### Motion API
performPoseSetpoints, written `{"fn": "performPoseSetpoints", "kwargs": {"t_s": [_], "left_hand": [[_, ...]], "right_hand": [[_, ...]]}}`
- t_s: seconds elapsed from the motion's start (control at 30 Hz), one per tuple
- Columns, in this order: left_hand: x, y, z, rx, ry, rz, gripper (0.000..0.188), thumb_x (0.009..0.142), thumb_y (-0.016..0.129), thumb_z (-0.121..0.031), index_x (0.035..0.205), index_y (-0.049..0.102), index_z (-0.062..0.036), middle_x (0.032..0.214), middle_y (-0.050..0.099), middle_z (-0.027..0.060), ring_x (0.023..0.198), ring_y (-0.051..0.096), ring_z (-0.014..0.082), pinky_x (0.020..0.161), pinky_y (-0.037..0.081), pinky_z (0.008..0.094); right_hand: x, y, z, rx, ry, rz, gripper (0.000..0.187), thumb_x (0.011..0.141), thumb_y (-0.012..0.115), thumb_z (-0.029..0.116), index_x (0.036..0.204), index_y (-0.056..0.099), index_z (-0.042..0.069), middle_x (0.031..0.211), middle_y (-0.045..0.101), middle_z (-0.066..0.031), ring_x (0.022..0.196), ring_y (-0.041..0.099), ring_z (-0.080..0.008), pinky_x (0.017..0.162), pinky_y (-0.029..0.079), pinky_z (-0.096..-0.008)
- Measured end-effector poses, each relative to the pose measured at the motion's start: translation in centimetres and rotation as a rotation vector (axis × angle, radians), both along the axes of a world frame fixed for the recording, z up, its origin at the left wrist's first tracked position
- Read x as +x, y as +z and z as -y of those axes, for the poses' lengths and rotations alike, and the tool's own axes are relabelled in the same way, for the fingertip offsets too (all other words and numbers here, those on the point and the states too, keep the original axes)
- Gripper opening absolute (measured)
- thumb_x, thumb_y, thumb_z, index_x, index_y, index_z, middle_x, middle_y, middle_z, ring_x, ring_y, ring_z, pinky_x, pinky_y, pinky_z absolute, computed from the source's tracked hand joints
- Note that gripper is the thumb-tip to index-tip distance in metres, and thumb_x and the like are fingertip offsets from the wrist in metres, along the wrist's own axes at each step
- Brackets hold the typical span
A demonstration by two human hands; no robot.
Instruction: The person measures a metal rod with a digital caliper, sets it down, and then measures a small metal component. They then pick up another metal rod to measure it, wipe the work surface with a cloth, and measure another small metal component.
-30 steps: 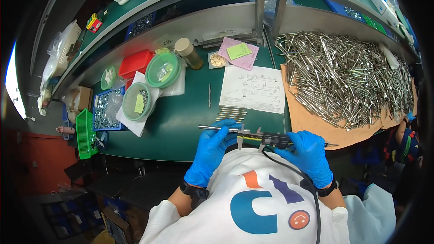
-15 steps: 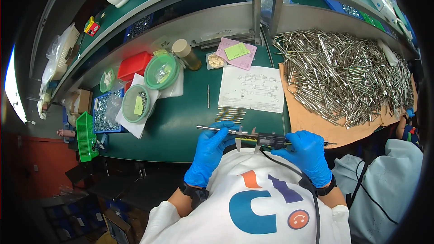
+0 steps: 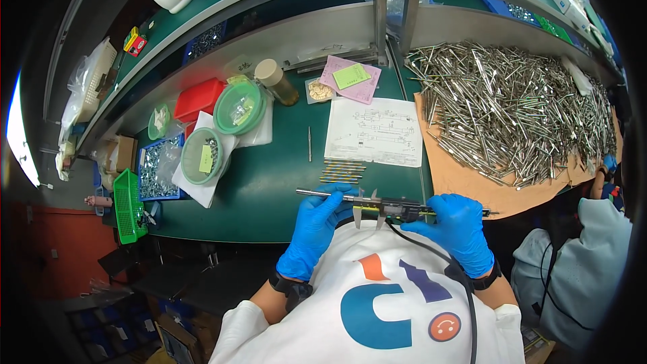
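My left hand (image 3: 315,224), in a blue glove, is closed on a thin metal rod (image 3: 311,193) whose free end points left. My right hand (image 3: 458,228), gloved the same way, grips the body of a digital caliper (image 3: 402,209) with a dark display. The caliper's jaws (image 3: 369,218) are a little apart, next to the rod's right end; whether they touch it I cannot tell. Just beyond my left hand, several similar rods (image 3: 342,170) lie in a row on the green table (image 3: 276,212). One more rod (image 3: 310,143) lies by itself farther away.
A large heap of metal rods (image 3: 512,111) covers brown board at right. Behind the row lies a drawing sheet (image 3: 377,136). Green bowls (image 3: 192,155), a red bin (image 3: 195,99) and a blue tray (image 3: 143,178) stand left. A co-worker's pale sleeve (image 3: 586,256) is at far right.
The caliper's jaws have drawn closer together. My left hand and the rod have shifted slightly right. At far right the co-worker has moved a little.
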State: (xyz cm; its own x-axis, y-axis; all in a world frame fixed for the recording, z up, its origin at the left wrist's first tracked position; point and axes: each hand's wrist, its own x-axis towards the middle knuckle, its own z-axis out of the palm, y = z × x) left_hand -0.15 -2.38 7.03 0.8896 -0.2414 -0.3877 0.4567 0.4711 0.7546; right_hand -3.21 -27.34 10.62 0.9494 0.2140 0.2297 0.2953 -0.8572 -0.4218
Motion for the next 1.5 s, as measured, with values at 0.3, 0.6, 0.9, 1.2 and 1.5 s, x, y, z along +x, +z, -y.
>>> {"fn": "performPoseSetpoints", "kwargs": {"t_s": [0.3,0.6,0.9,1.2,1.5], "left_hand": [[0.0,-0.2,0.0,-0.007,0.011,-0.003,0.022,0.094,0.052,-0.011,0.112,0.058,0.0000,0.109,0.063,0.0120,0.098,0.063,0.0196,0.086,0.052,0.0329],[0.0,0.0,0.1,-0.014,0.006,0.004,0.021,0.094,0.052,-0.011,0.111,0.058,-0.0007,0.108,0.063,0.0113,0.098,0.062,0.0185,0.087,0.051,0.0313],[0.2,-0.1,0.0,-0.011,0.016,-0.008,0.021,0.094,0.052,-0.011,0.111,0.058,-0.0004,0.108,0.063,0.0113,0.099,0.062,0.0183,0.087,0.051,0.0307],[0.3,-0.6,-0.1,-0.035,0.022,0.003,0.022,0.093,0.053,-0.011,0.112,0.058,-0.0001,0.109,0.063,0.0116,0.099,0.062,0.0191,0.087,0.051,0.0317],[0.3,-1.0,0.0,-0.003,0.033,-0.026,0.022,0.093,0.053,-0.013,0.111,0.059,-0.0012,0.107,0.064,0.0114,0.098,0.062,0.0188,0.086,0.051,0.0321]], "right_hand": [[0.1,-0.1,0.0,-0.028,-0.004,-0.032,0.047,0.059,0.083,0.047,0.065,0.060,0.006,0.052,0.050,-0.0084,0.045,0.053,-0.0227,0.043,0.041,-0.0303],[0.1,0.1,0.0,-0.049,-0.006,-0.040,0.049,0.059,0.082,0.048,0.062,0.057,0.006,0.052,0.050,-0.0095,0.045,0.053,-0.0236,0.043,0.041,-0.0306],[0.4,0.2,-0.2,-0.040,-0.002,-0.048,0.049,0.059,0.082,0.048,0.062,0.057,0.006,0.053,0.051,-0.0102,0.045,0.053,-0.0239,0.044,0.041,-0.0305],[0.6,-0.1,-0.2,-0.029,0.000,-0.050,0.048,0.059,0.082,0.047,0.065,0.060,0.005,0.053,0.052,-0.0097,0.045,0.054,-0.0231,0.044,0.042,-0.0300],[0.6,-0.4,-0.3,-0.021,-0.001,-0.020,0.045,0.061,0.083,0.043,0.065,0.059,0.006,0.052,0.052,-0.0087,0.044,0.053,-0.0216,0.043,0.041,-0.0291]]}}
